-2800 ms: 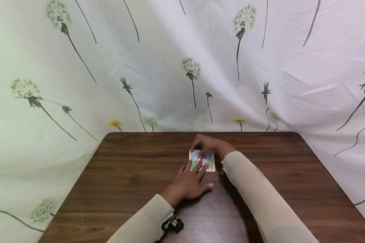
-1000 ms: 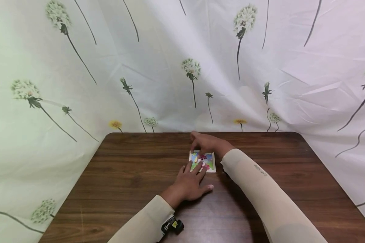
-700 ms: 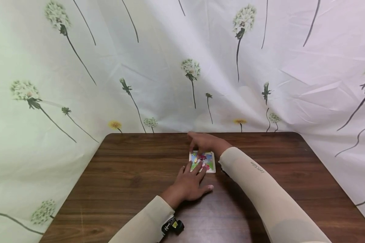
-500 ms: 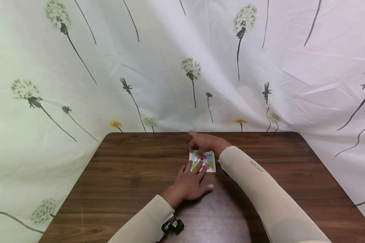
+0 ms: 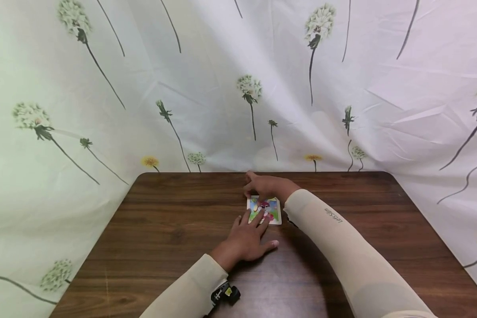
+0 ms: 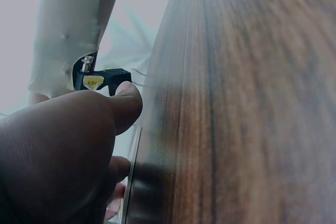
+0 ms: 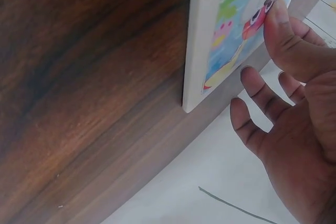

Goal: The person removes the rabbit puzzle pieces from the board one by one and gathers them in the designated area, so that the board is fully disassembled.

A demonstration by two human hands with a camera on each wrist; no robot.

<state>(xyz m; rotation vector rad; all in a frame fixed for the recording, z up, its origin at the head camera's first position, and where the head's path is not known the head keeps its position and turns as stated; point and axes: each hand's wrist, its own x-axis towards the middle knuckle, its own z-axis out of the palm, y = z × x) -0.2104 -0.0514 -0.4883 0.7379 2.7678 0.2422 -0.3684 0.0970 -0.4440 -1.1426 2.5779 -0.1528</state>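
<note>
1 picture board [image 5: 271,210] flat on 1 table [image 5: 163,247]. 2 hands at it: left hand [image 5: 247,241] on board's near side, fingers spread, tips touching it; right hand [image 5: 267,187] over far side, thumb on board, other fingers kinda loosely bent. 1 flowery cloth [image 5: 218,128] behind board.

A big brown table [image 5: 175,212] with a little picture board on it.
From where I stand, the table looks like dark wood, with long wavy stripes running from side to side. Its far corners are round, and a shiny patch glows in the near middle. The square picture board [image 5: 273,211] lies flat on the wood, close to the far edge and a bit right of the middle. It has a thick white rim and bright blue, green and yellow colours, with a pink animal face [image 7: 254,20] that has dark eyes.
</note>
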